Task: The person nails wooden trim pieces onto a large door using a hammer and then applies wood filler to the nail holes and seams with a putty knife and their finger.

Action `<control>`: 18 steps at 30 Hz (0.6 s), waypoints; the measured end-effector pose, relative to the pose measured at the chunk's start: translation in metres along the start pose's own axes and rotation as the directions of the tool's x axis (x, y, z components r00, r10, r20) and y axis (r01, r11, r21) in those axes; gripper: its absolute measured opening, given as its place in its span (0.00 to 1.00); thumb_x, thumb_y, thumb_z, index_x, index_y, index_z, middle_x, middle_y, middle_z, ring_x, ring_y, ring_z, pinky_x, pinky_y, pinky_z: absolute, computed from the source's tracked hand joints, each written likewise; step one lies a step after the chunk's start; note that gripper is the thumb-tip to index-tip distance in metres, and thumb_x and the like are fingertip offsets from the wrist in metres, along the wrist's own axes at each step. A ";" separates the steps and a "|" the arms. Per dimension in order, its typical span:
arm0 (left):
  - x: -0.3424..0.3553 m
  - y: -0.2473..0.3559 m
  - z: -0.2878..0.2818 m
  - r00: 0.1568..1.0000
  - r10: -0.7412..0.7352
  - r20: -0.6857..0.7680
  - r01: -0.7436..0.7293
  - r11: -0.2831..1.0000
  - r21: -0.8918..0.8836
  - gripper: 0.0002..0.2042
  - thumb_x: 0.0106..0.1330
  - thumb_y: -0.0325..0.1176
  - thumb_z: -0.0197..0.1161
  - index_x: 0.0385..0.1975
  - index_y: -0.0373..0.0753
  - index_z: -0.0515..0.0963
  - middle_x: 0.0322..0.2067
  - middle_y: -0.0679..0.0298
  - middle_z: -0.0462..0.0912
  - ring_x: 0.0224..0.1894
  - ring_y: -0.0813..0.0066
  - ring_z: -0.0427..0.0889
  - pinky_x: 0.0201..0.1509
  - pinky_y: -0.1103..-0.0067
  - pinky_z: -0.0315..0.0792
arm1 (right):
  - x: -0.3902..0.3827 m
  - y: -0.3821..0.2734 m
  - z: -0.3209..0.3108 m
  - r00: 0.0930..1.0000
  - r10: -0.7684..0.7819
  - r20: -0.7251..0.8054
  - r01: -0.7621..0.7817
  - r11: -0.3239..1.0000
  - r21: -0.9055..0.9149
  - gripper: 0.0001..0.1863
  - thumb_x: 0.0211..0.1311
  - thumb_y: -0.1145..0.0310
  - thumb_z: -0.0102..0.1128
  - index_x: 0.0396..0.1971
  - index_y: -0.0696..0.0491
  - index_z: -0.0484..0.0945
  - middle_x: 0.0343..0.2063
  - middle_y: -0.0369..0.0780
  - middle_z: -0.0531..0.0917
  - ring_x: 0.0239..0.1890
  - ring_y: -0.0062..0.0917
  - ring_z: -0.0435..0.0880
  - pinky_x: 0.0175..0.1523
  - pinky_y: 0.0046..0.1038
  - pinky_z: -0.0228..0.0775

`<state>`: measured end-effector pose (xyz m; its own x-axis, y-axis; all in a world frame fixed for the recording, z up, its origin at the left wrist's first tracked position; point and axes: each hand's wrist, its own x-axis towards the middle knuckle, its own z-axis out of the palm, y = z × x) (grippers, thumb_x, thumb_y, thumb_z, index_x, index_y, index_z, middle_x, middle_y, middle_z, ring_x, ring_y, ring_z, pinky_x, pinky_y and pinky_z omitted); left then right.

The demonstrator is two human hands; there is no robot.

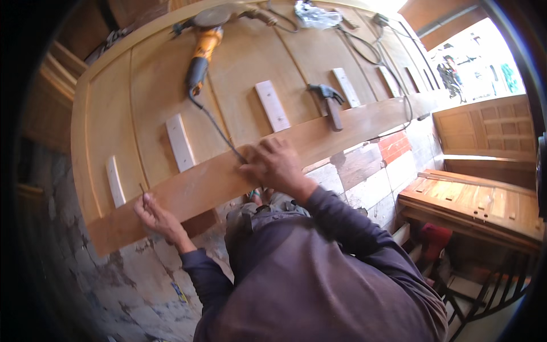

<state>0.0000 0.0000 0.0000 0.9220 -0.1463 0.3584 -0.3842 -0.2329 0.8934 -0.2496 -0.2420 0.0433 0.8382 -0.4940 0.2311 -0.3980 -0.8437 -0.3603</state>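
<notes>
Along the near edge of the door [245,68] runs the board [353,126], directly beneath the right hand [277,166], whose fingers curl over it beside the cord [219,128], and whether they grip anything I can't tell! Over at the board's left end, the left hand [156,218] is at its near side, thumb and fingers pinching a thin dark piece [142,187], too small to identify. Right of both hands, the hammer [331,108] lies with its handle across the board, well apart from the grinder [202,54].
</notes>
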 end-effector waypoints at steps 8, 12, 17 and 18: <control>-0.003 0.016 0.010 1.000 -0.016 0.001 0.016 1.000 0.010 0.14 0.85 0.38 0.58 0.48 0.30 0.78 0.41 0.55 0.84 0.45 0.68 0.84 0.54 0.73 0.79 | 0.021 -0.002 -0.016 0.971 0.238 0.009 -0.236 0.959 0.155 0.15 0.71 0.61 0.66 0.54 0.48 0.82 0.36 0.44 0.87 0.40 0.42 0.87 0.43 0.42 0.79; 0.004 0.011 0.012 1.000 0.031 -0.003 -0.031 0.999 0.034 0.15 0.85 0.40 0.57 0.49 0.30 0.77 0.39 0.57 0.82 0.42 0.68 0.82 0.52 0.74 0.78 | 0.021 0.043 -0.038 0.925 0.327 -0.192 -0.249 0.906 0.343 0.15 0.70 0.58 0.68 0.50 0.49 0.85 0.25 0.42 0.88 0.21 0.36 0.86 0.29 0.37 0.78; 0.006 0.004 0.007 0.999 0.038 -0.016 -0.036 0.996 0.076 0.16 0.85 0.41 0.57 0.48 0.30 0.77 0.38 0.58 0.80 0.41 0.68 0.79 0.51 0.73 0.76 | 0.012 0.073 -0.103 0.785 0.441 0.436 -0.611 0.427 0.667 0.16 0.67 0.60 0.71 0.48 0.55 0.86 0.25 0.39 0.88 0.23 0.22 0.87 0.31 0.30 0.79; 0.009 0.002 0.008 0.999 0.039 -0.009 -0.038 0.997 0.066 0.16 0.85 0.41 0.57 0.48 0.30 0.76 0.37 0.58 0.79 0.41 0.68 0.79 0.51 0.73 0.76 | 0.001 0.079 -0.099 0.818 0.364 0.445 -0.574 0.454 0.682 0.16 0.67 0.62 0.71 0.49 0.56 0.86 0.25 0.37 0.88 0.23 0.21 0.87 0.31 0.29 0.79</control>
<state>0.0066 -0.0095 0.0029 0.9069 -0.1470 0.3948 -0.4211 -0.2897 0.8595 -0.3172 -0.3299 0.1049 0.7067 -0.6178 -0.3448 -0.4070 0.0437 -0.9124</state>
